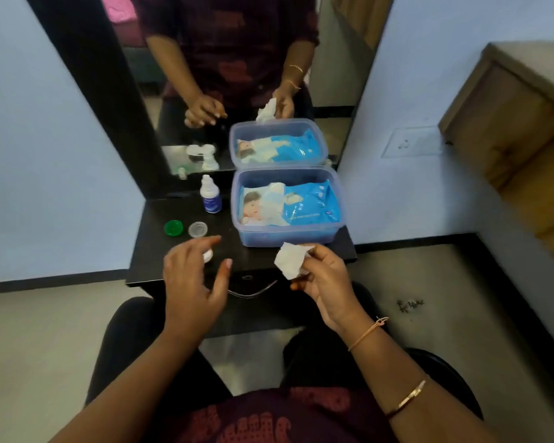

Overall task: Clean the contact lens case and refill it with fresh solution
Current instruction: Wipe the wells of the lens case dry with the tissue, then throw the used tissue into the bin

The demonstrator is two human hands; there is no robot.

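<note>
My right hand [325,282] pinches a crumpled white wipe [290,259] above the front edge of the black shelf [154,251]. My left hand [194,276] hovers over the shelf with fingers spread, holding nothing. Just under its fingers lies a small white piece [208,254], mostly hidden, likely the lens case body. A green cap [173,227] and a clear cap [197,229] lie side by side on the shelf beyond my left hand. The small solution bottle [210,195] stands upright behind them, white with a blue label.
A translucent blue tub [333,231] holding a blue pack of wipes [301,204] sits on the shelf's right half against a mirror [205,59]. The mirror reflects the tub, bottle and hands. A wooden cabinet [509,123] stands at right. My knees are below the shelf.
</note>
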